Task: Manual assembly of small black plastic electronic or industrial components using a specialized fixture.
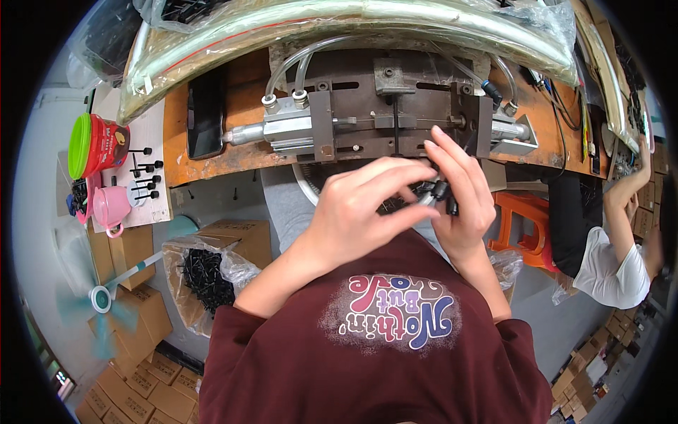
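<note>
Fingers [460, 164] of right hand [465, 208] gripped black parts [442, 190]; left hand [364, 201] curled, grip unclear.
Clear bag [240, 268] held black pieces [206, 279].

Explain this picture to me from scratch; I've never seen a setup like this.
There is no robot here: these are a person's own two bare hands. The camera sits on their head, looking down; its fisheye lens bends straight edges near the rim.

The left hand and right hand meet in front of the maroon shirt. Small black parts are between them; which hand grips them isn't clear.

Beyond is an orange-brown workbench. On it stands a dark metal fixture with a silver cylinder at each end and clear tubes. A black, phone-like slab lies to its left. At far right, another person sits nearby.
</note>
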A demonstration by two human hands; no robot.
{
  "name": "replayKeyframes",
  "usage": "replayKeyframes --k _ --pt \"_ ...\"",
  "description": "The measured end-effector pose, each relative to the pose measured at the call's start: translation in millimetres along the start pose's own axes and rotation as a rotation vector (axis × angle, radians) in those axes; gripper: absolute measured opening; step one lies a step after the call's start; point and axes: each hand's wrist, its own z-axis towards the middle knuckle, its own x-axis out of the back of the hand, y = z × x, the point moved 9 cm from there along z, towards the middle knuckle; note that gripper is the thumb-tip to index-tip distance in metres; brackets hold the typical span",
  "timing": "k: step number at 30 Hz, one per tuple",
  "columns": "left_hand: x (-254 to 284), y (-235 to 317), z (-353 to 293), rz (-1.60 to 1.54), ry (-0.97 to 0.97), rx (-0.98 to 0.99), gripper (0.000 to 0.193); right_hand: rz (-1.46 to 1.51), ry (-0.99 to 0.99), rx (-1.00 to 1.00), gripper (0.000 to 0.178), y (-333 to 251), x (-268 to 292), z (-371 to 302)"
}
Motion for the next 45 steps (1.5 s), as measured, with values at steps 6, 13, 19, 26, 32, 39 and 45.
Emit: replayKeyframes --k 6,13,19,26,32,39,45 --pt "5.6 8.8 -1.6 -0.041 0.023 -0.014 0.032 0.080 -0.038 -0.007 0.051 -7.9 -8.4 6.8" --pt "5.6 4.5 -6.6 0.549 0.157 -0.204 0.029 0.017 0.101 -0.060 0.039 12.7 16.2 5.6" --pt "-14.0 -14.9 -5.2 0.800 0.100 -0.224 0.023 0.044 0.050 -0.045 0.041 4.7 15.2 6.4" --pt "-13.5 -15.1 2.9 0.806 0.076 -0.209 0.025 0.182 -0.030 -0.018 0.064 3.1 10.4 6.3" --pt "-13.3 -16.9 1.8 0.814 0.061 -0.177 0.024 0.340 0.029 -0.106 0.036 14.9 5.2 -6.1" --pt "-11.9 -6.2 -5.1 0.719 -0.084 -0.220 0.029 0.061 -0.081 -0.033 0.027 6.3 -1.2 -2.3" --pt "-5.6 -12.7 -29.2 0.595 -0.297 -0.115 0.026 -0.014 -0.212 0.040 0.025 -0.9 -32.0 -3.5"
